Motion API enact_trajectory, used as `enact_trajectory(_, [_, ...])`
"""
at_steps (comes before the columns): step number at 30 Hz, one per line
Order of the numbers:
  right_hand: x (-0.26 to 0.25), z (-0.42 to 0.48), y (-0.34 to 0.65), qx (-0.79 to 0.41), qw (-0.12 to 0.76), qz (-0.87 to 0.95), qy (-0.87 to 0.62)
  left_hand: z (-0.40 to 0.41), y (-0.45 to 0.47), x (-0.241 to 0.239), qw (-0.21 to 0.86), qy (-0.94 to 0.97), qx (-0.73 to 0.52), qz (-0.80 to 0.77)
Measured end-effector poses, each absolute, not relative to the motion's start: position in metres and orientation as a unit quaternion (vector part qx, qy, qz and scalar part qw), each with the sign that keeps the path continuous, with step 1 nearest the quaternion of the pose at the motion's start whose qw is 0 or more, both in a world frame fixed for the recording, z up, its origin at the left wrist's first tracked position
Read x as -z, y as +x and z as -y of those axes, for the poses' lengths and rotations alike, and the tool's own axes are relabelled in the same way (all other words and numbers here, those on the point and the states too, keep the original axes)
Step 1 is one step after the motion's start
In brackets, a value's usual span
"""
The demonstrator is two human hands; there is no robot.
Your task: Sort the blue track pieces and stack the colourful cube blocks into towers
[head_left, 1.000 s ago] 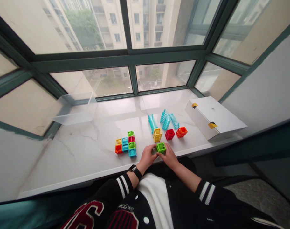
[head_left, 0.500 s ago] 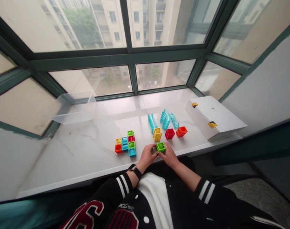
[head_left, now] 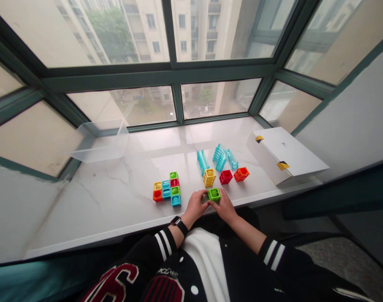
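A green hollow cube (head_left: 213,193) sits at the near edge of the white marble sill (head_left: 116,201), gripped from both sides. My left hand (head_left: 196,205) holds its left side and my right hand (head_left: 224,206) holds its right side. To the left lies a flat cluster of joined cubes (head_left: 166,191) in green, red, blue, yellow and orange. Just beyond my hands stand a yellow cube (head_left: 209,177), a red cube (head_left: 225,176) and an orange cube (head_left: 241,174).
Several turquoise ribbed track pieces (head_left: 217,157) lie behind the loose cubes. A white cardboard box (head_left: 282,157) rests at the right end of the sill. A clear plastic bin (head_left: 100,140) stands at the back left by the window.
Both hands stay on the green cube with almost no movement. The view has shifted slightly.
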State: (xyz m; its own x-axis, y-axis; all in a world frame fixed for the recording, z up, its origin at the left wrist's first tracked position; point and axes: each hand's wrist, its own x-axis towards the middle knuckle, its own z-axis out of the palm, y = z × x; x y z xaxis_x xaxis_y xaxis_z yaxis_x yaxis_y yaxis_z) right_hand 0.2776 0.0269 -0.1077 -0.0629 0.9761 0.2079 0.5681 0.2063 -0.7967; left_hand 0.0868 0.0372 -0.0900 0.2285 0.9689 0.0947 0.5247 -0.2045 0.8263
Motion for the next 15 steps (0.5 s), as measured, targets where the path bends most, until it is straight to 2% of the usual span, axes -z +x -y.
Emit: enact_trajectory(15, [0.1039, -0.0287, 0.2765, -0.280, 0.374, 0.682, -0.563, -0.0372, 0.0854, 0.0912, 0.349, 0.696, -0.333, -0.531])
